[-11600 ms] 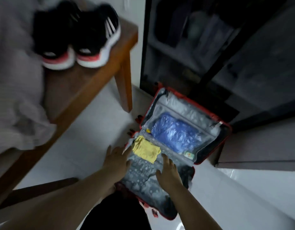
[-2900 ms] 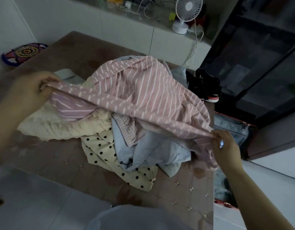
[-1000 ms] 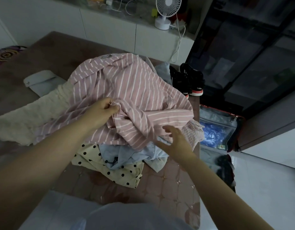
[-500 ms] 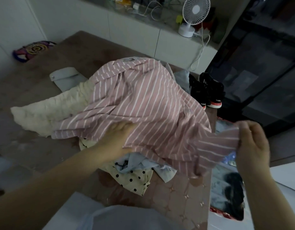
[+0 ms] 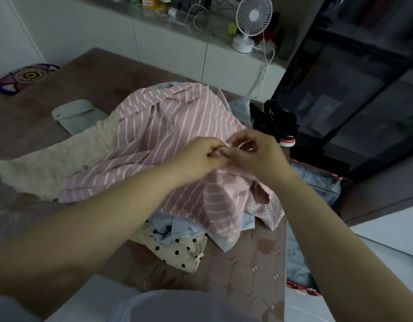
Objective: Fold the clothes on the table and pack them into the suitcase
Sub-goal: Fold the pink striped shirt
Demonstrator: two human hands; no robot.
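**Both hands pinch the striped shirt atop the pile**

Far left, table's (image 5: 247,275) back corner: a round patterned mat (image 5: 26,76). Nearer, a grey pouch (image 5: 77,115) lies flat, its lower end tucked under a cream textured garment (image 5: 52,163) that spreads toward the left edge.

Centre: the pink striped shirt (image 5: 168,126) sits on top of the clothes pile, draped over the cream garment's right side. Beneath its near hem, a light blue garment (image 5: 177,228) and a cream polka-dot garment (image 5: 177,252) poke out toward the person.

Left hand (image 5: 198,156): fingers curled, pinching a fold of the striped shirt. Right hand (image 5: 254,152): touching the left, thumb and forefinger pinched on the same fold, other fingers bent. Both are above the pile's right half.

Right of the hands: a pink checked garment (image 5: 268,210) hangs over the table edge. Black sneakers (image 5: 277,122) stand at the far right corner. A white fan (image 5: 249,22) is on the counter behind.

Far right, on the floor beside the table: the suitcase (image 5: 317,182), red-rimmed, lying open, pale lining showing.
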